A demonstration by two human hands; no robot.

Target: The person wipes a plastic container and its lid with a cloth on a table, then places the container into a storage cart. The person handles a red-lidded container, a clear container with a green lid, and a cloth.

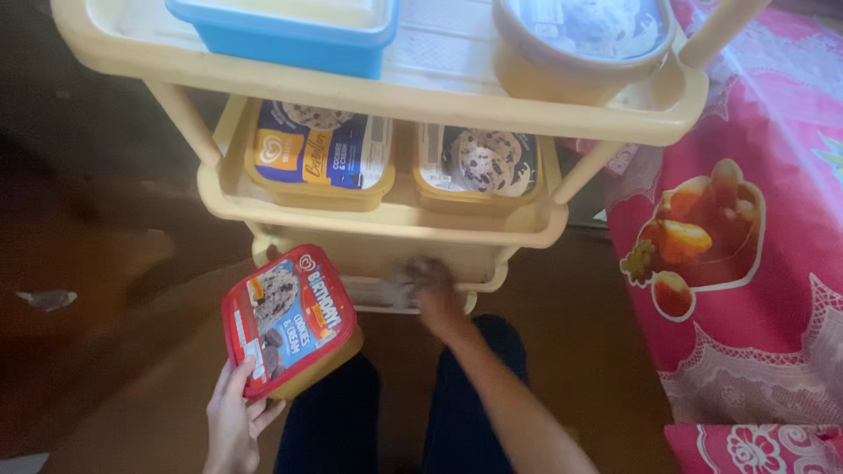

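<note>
Brown floor (105, 351) lies dim under a pale yellow plastic shelf rack (386, 224), with a pink patterned cloth (755, 263) hanging along its right side.

At the lower left, my left hand (233, 421) holds a red-lidded ice cream tub (290, 320) by its near corner, thumb on the lid, fingers (268, 411) curled under the base. It hangs tilted, just in front of the rack's bottom shelf and clear of it. I judge this one-corner grip weak for a slick tub, so I would slide the palm further under the base and level it.

On the middle shelf sit a blue-labelled tub (320, 156) toward the left edge and a lighter tub (477, 167) toward the right edge. On the top shelf stand a blue container (281, 35) and a round tub (580, 44).

My right hand (430, 285) reaches to the front edge of the bottom shelf over something pale. It is blurred and I cannot tell whether its fingers are spread or closed. I would steady it before working there.
</note>
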